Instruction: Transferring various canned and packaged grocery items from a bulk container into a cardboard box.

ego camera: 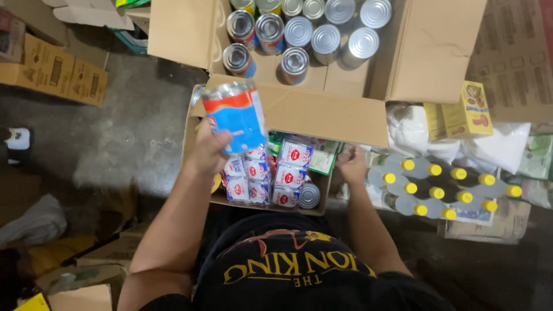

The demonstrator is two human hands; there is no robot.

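My left hand (206, 151) holds a blue, red and white tin can (235, 114) above an open cardboard box (199, 129) in front of me. Inside that box lie several small white packets with red marks (286, 167) and another can (309, 196) on its side. My right hand (352, 165) rests at the box's right edge, fingers curled; whether it grips anything I cannot tell. Beyond, a larger open carton (345, 112) holds several upright silver-topped cans (314, 31).
To the right stands a pack of bottles with yellow caps (440, 184), white plastic bags (498, 147) and a yellow box (466, 112). Flattened and folded cardboard (55, 69) lies at the left on the concrete floor, with more cartons at the lower left (86, 282).
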